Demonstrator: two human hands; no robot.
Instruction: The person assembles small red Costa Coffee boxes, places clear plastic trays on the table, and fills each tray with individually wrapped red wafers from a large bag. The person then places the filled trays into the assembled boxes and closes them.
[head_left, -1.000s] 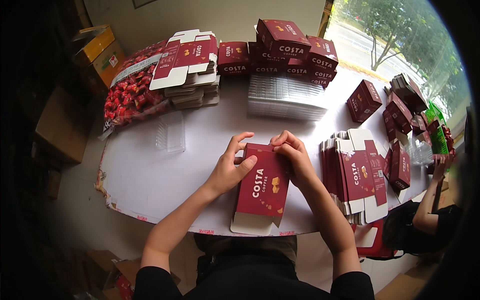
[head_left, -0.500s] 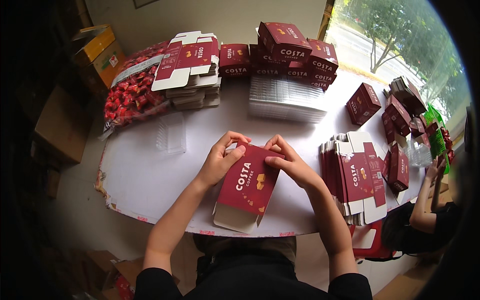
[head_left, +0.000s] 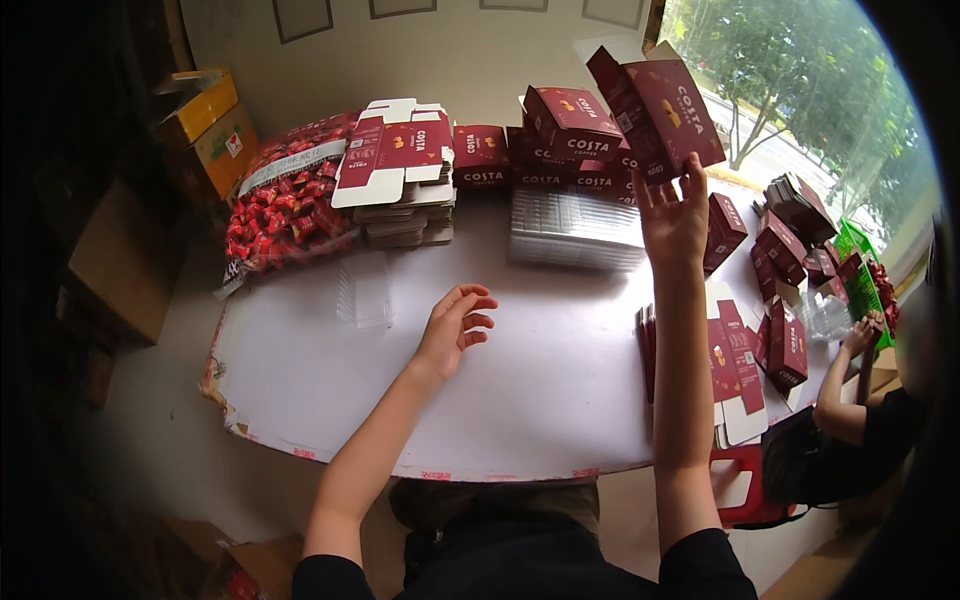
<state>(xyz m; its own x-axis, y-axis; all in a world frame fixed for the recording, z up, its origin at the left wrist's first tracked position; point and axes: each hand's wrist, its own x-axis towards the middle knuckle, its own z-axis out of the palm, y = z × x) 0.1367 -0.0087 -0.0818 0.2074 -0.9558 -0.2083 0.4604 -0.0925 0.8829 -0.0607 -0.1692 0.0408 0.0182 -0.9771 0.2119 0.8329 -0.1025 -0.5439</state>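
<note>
My right hand [head_left: 674, 222] is raised at the far right of the table, its fingers on the lower edge of a maroon folding carton [head_left: 672, 105]. That carton is tilted in the air, opened out into a box shape, with loose flaps at its upper end. Over the middle of the white table, my left hand [head_left: 450, 332] holds nothing, its fingers apart and loosely curled. Behind it are a stack of flat maroon-and-white cartons [head_left: 410, 145], several formed maroon cartons [head_left: 572, 125] and a stack of clear plastic trays [head_left: 570, 230].
A clear bag of red wrapped sweets [head_left: 285, 215] lies at the back left, near a single clear tray [head_left: 367, 292]. More flat cartons [head_left: 735, 365] lie by my right forearm. Farther right are a green basket [head_left: 853, 250] and a co-worker's hands [head_left: 862, 332].
My right hand has swung up and to the far right with the carton from the table's front. The left hand has let go of it and stays over the table. The view has shifted slightly.
</note>
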